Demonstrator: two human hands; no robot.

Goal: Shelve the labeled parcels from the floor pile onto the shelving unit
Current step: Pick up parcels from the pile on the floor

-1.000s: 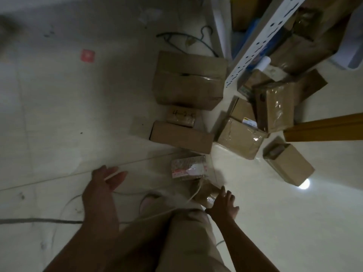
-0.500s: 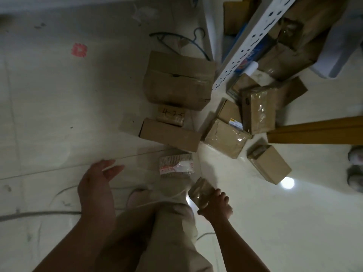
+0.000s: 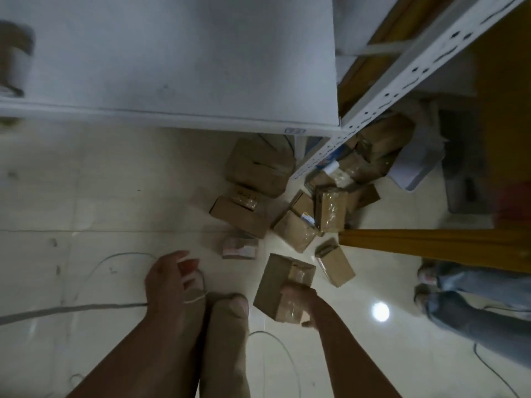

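At the near edge of the view, we find the right hand (image 3: 301, 301) gripping a small taped parcel (image 3: 275, 282), fingers wrapped over its near right corner. The parcel sits tilted and appears lifted clear of the floor, just near of the floor pile (image 3: 247, 222). To its left, across a trouser leg (image 3: 227, 340), the left hand (image 3: 169, 282) hangs with fingers loosely bent and holds no parcel. A thin cord (image 3: 193, 299) runs beside its fingers; we cannot tell whether it touches them.

We judge the step in hand to be carrying this parcel up to the shelving. A one-handed corner grip on slick tape is weak, so we recommend bringing the left hand under the parcel's far left side before raising it. We cannot read any label on it. It should be turned until the marking shows before a shelf is chosen.

Farther out, cords cross the floor and another person's legs (image 3: 471, 308) stand at the right, so footing wants care. Beyond the pile, the white shelf board (image 3: 172, 67) juts toward us, with the perforated upright (image 3: 402, 79) at its right. We advise lifting the parcel clear of the board's front edge, then setting it down flat and well in from that edge.
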